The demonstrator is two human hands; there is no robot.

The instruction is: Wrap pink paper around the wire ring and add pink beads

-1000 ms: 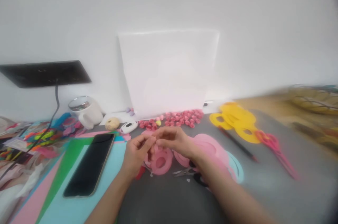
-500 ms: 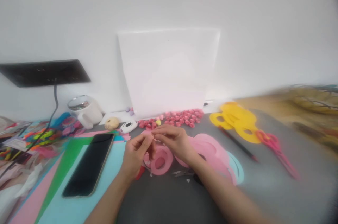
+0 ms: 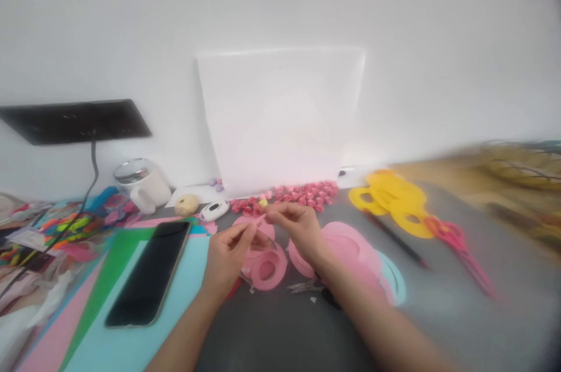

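Note:
My left hand (image 3: 225, 258) is closed in a pinch on a small pink paper strip (image 3: 260, 221). My right hand (image 3: 300, 230) pinches the other end, its fingertips a little higher and to the right. Below the hands lie pink paper rings (image 3: 268, 268), and a pink paper cutout (image 3: 346, 243) is partly covered by my right forearm. Many small pink rolled paper pieces (image 3: 307, 193) are heaped just behind my fingers. Small scissors (image 3: 304, 287) with dark handles rest under my right wrist, partly hidden.
On the left, a phone (image 3: 149, 275) lies on coloured paper sheets (image 3: 175, 302). Behind it stand a white mug (image 3: 146, 188) and a white oval gadget (image 3: 214, 209). To the right are yellow cutouts (image 3: 409, 202), a dark pencil (image 3: 398, 242) and pink scissors (image 3: 464, 255). A white board (image 3: 280, 115) leans on the wall.
My right hand has moved slightly right and away from the left, so the pink strip now shows between the fingertips. My left hand stays almost in place.

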